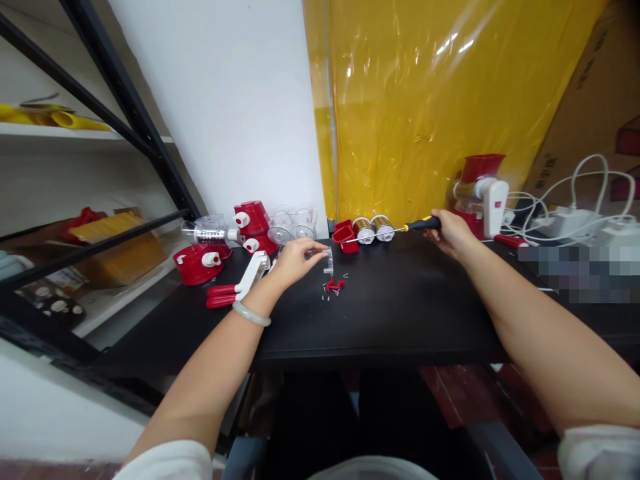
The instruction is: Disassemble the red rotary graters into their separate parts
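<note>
My left hand (299,260) pinches a small clear plastic part (329,262) over the black table (390,307). In my right hand (451,233) is the black and yellow handle of a screwdriver (423,224). Its long thin shaft points left, and the tip is close to the fingers of my left hand. Small red pieces (335,285) and several tiny screws lie on the table just below the clear part. A red open container (346,237) and two metal drums (373,229) with white ends rest behind the shaft.
Red housings (251,227), clear cups (295,223) and white cranks with red handles (245,283) sit at the left. An assembled red and white grater (483,193) stands at the right, beside white cables and power adapters (570,223). A black-framed shelf (145,133) borders the left side.
</note>
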The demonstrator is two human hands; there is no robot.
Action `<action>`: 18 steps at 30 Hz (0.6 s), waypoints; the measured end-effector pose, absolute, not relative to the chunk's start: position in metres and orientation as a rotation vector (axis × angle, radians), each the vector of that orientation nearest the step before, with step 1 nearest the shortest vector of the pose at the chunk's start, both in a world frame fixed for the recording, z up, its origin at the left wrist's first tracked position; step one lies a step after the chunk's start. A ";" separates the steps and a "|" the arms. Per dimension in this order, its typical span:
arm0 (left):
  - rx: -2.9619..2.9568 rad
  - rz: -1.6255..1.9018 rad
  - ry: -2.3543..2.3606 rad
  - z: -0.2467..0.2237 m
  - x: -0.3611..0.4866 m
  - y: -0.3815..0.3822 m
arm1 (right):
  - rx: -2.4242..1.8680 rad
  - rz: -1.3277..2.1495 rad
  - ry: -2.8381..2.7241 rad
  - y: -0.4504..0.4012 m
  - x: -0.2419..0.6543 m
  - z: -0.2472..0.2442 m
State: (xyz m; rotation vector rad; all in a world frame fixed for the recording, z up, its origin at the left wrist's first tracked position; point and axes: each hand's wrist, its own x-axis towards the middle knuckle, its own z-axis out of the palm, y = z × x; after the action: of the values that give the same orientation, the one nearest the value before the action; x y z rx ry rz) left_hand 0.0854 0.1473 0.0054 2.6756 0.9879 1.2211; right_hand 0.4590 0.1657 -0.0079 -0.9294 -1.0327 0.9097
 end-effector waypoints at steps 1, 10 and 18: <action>2.669 1.232 1.001 0.006 0.084 0.148 | -0.935 0.906 -1.027 0.166 0.460 -0.008; 2.685 1.185 1.088 0.008 0.076 0.154 | -1.047 0.806 -1.117 0.166 0.456 -0.013; 2.924 0.896 1.578 0.014 0.056 0.161 | -1.140 0.757 -1.174 0.166 0.447 -0.019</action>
State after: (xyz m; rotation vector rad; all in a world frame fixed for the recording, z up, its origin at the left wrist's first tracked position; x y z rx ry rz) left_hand 0.0560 0.1609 0.0138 2.9242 1.5780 0.8960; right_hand 0.4470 0.1662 -0.0186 -1.1405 -1.1736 0.7568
